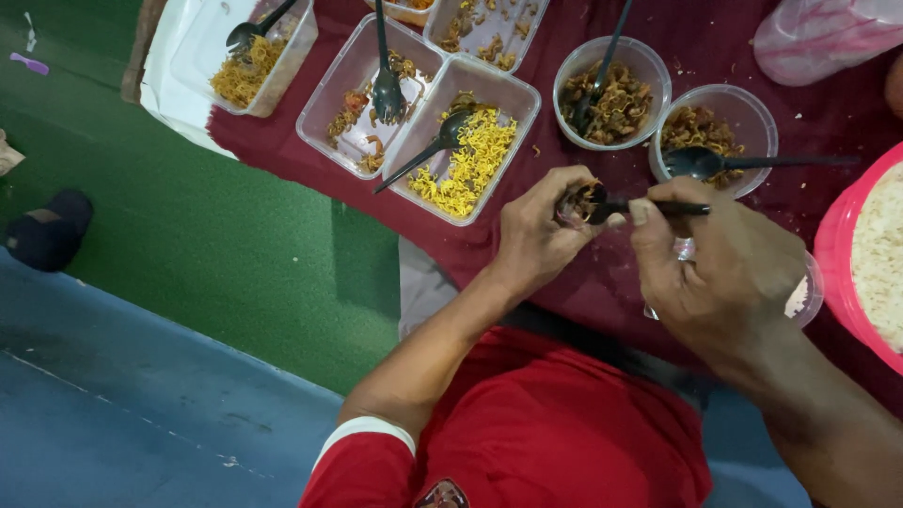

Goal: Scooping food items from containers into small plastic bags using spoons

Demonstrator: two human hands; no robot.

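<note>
Head camera looked down on my two hands meeting over the dark red cloth (602, 282). My left hand (536, 230) was curled shut around a small clear plastic wrap or bag (571, 205), its mouth held up between thumb and fingers, brown fried food already showing inside. My right hand (720, 268) was closed in a pinch on the handle of a black plastic spoon (649, 207), the bowl of it touching the mouth of the wrap. I judged the wrap light, thin and limp, likely greasy, so it wanted holding just beneath its opening; the spoon seemed stiff and light, best gripped well back on the handle. Just beyond my right hand stood two round clear tubs (611, 94) of brown noodle-like food, each with a black spoon in it. Beyond my left hand sat a rectangular tub of yellow noodles (470, 155); further off were more such tubs. To the right of my right hand was a pink basin of rice (870, 254), and partly under that hand a clear cup (804, 296).
</note>
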